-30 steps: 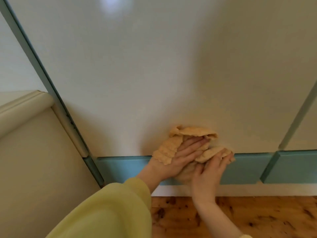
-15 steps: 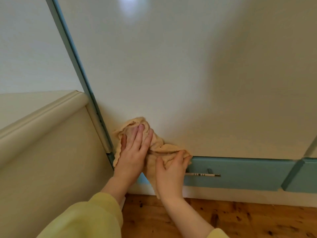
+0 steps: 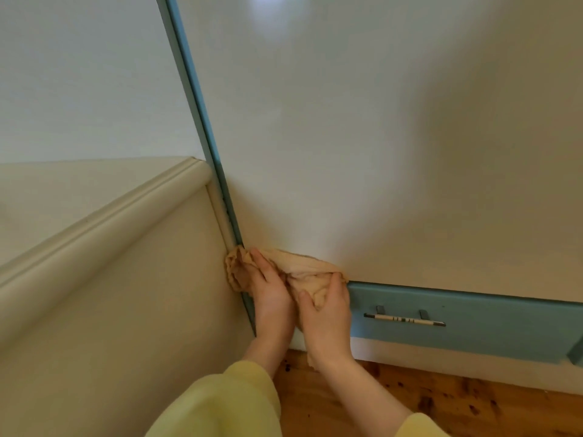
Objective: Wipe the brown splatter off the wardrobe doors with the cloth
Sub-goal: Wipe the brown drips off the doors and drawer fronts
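Head view: two hands, left hand (image 3: 270,294) and right hand (image 3: 328,313), fingers gripping one cloth (image 3: 303,272) against one wardrobe door (image 3: 347,137).

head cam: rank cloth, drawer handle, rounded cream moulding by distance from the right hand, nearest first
1. cloth: under the right hand, touching it, at the door's bottom corner.
2. drawer handle: on the blue drawer front, just off the hand's right side.
3. rounded cream moulding: far over on the left wall, past the left hand.
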A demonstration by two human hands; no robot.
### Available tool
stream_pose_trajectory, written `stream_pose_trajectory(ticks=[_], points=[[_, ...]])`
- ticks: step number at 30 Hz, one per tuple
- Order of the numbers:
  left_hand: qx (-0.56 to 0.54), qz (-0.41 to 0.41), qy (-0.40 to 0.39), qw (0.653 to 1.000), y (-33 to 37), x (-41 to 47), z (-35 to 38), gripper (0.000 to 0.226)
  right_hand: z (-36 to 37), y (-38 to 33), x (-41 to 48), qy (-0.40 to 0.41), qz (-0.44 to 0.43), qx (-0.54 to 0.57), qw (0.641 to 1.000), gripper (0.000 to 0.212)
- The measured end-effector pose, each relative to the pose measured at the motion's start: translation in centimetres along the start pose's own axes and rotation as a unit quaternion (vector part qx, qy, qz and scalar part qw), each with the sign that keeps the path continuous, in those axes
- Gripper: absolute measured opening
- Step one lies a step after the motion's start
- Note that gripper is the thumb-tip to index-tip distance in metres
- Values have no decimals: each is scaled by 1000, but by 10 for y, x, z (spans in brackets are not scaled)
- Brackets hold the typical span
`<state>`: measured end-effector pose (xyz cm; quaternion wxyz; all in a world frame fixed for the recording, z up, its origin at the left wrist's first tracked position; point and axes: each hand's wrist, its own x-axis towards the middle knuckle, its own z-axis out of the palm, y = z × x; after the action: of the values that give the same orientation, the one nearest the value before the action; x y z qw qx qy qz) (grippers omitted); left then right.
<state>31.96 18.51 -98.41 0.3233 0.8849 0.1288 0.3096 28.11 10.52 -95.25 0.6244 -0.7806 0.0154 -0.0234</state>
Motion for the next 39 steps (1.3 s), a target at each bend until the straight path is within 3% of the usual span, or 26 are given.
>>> stream_pose_trajectory(ticks=[9, 13, 17, 26, 34, 39], points=[[36, -115, -57, 991, 22, 1, -3, 69, -1, 7, 1, 36, -6, -21, 999, 52], [-16, -147, -72, 986, 33, 0, -6, 70, -8, -1, -2, 46, -19, -14, 999, 36], [-30, -187, -38, 981, 46, 9, -9, 58, -19, -15, -6, 41, -61, -22, 997, 48], [-48, -28, 71, 996, 97, 49, -50, 62, -49, -80, -2, 48, -150, 59, 986, 55], [-68, -6, 99, 993, 158, 97, -99, 60, -85, -162, 22, 47, -189, 76, 978, 41], [-63, 71, 117, 989, 181, 125, -139, 61, -89, -204, 28, 37, -214, 67, 974, 39]])
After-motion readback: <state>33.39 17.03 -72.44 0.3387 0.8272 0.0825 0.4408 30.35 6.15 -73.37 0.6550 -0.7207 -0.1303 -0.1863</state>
